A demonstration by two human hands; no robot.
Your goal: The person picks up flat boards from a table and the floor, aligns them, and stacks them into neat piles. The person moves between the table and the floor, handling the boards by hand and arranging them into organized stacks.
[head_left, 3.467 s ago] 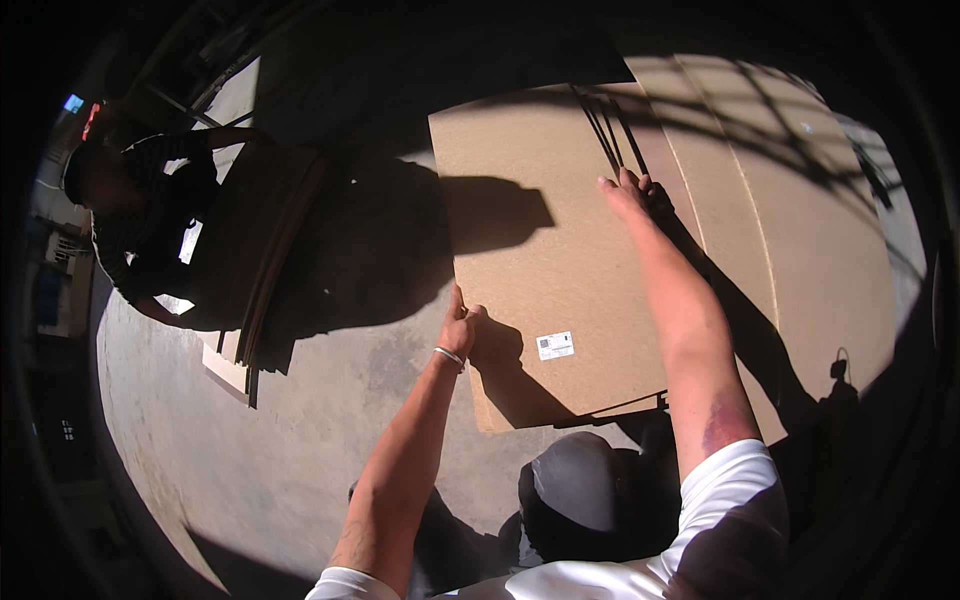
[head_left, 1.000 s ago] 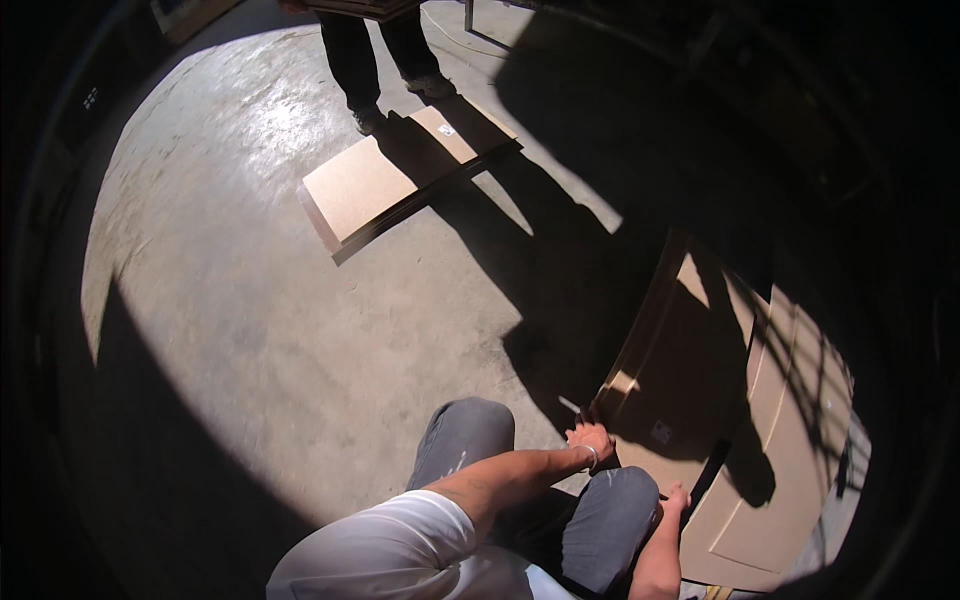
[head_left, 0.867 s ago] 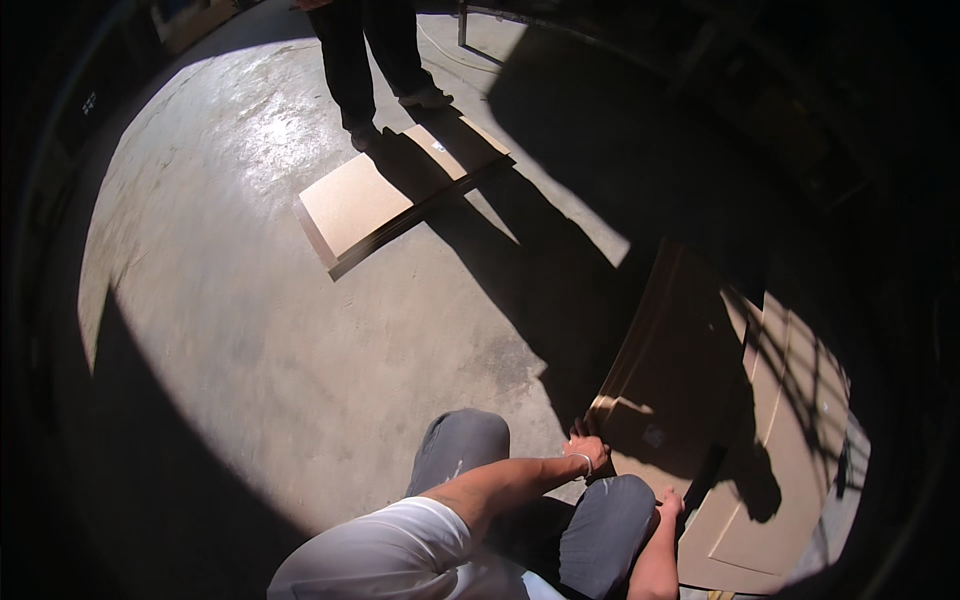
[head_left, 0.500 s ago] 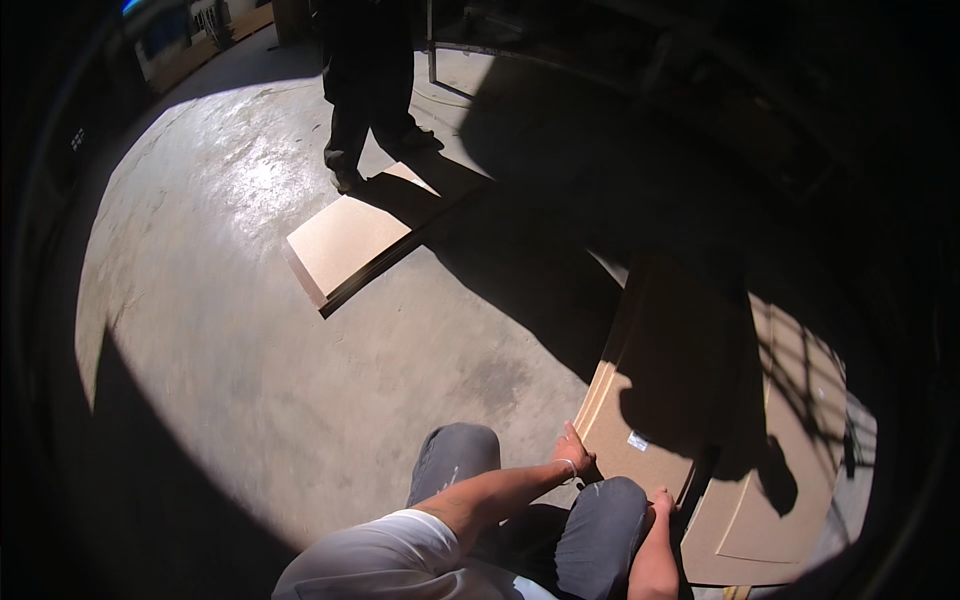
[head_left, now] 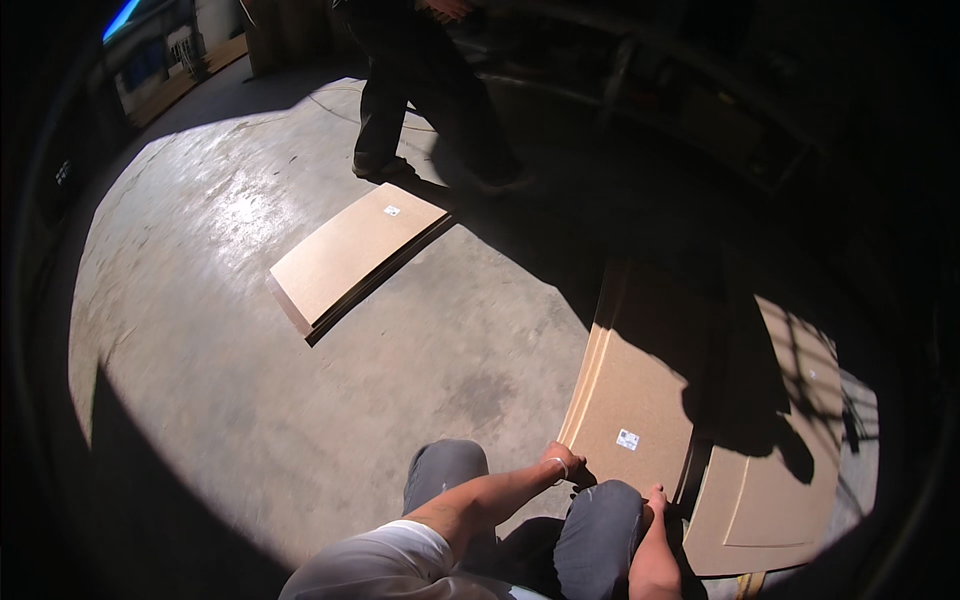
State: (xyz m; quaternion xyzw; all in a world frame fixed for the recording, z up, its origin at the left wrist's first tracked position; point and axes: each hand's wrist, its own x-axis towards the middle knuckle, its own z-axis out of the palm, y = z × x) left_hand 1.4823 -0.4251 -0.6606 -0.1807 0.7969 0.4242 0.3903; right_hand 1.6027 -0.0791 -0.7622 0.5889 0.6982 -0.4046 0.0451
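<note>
Stack of tan boards in front of the person's right knee, far part in shadow, white label on top. Left hand: grip clamped on near left corner. Right hand at near edge, partly behind knee; cannot tell whether grip is closed. Second pile on floor, near co-worker's feet.

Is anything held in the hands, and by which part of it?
The stack of brown boards appears held by its near end: left hand at the near left corner, right hand at the near right, its grip partly hidden by the knee.
</note>
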